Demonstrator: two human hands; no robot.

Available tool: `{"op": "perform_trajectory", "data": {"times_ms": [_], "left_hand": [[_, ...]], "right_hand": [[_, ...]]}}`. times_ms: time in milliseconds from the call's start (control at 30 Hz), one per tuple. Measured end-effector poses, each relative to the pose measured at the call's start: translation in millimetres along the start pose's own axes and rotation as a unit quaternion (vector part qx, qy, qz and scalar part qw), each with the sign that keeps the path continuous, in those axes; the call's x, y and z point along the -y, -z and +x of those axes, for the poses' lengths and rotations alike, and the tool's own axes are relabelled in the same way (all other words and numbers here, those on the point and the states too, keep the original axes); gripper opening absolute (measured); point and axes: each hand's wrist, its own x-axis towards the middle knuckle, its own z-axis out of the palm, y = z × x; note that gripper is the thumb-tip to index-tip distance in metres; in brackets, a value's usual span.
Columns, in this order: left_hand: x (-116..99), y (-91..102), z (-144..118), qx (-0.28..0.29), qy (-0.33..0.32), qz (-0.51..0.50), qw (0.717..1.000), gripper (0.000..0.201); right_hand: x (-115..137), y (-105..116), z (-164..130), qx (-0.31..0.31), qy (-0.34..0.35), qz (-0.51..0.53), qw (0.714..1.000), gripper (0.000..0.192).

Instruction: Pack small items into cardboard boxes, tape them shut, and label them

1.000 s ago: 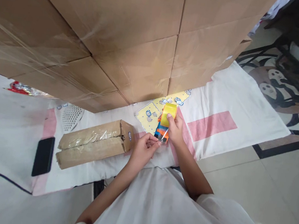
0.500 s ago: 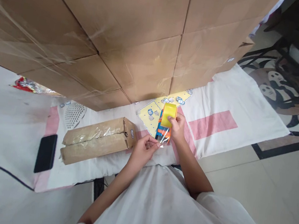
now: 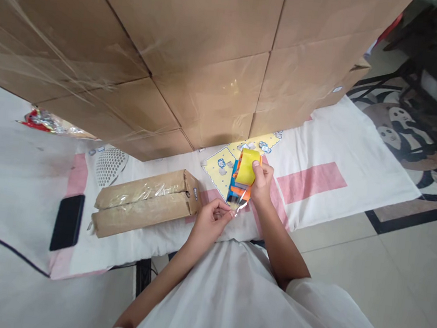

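A tape dispenser [image 3: 248, 167] with a yellow roll and orange and blue parts is gripped in my right hand [image 3: 262, 183], thumb against the roll. My left hand [image 3: 212, 220] pinches the loose end of the clear tape [image 3: 240, 204] just below the dispenser. The strip spans the short gap between the dispenser and my left fingertips. Left of my left hand lies a long cardboard box [image 3: 145, 203], its top seam covered with shiny tape. The fingers of my right hand behind the dispenser are partly hidden.
A wall of stacked cardboard boxes [image 3: 207, 89] rises at the back of the cloth-covered table [image 3: 362, 149]. At the left are a black phone [image 3: 67, 223], a white perforated object [image 3: 111, 166] and a dark cable [image 3: 4, 246]. A red item in clear wrap [image 3: 45, 120] shows beside the stack.
The dispenser has turned slightly in my right hand. My left hand still pinches the tape end at nearly the same spot. The view has shifted a little.
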Motion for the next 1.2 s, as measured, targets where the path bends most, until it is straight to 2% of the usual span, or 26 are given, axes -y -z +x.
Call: {"op": "perform_trajectory", "data": {"times_ms": [133,333,667,1200], "left_hand": [[1,0.5,1,-0.005,-0.011,0.003,1.0,0.037],[3,0.7,0,-0.004,0.016,-0.004,1.0,0.038],[4,1.9,-3,-0.005,-0.001,0.015,1.0,0.033],[8,2.7,-3,0.002,-0.033,0.033,0.999,0.03]], "right_hand": [[3,0,2,-0.014,-0.003,0.025,1.0,0.066],[7,-2,1,-0.009,0.018,0.009,1.0,0.068],[10,-3,2,-0.024,0.046,0.015,0.999,0.069],[7,0,4,-0.031,0.03,0.028,0.999,0.068]]}}
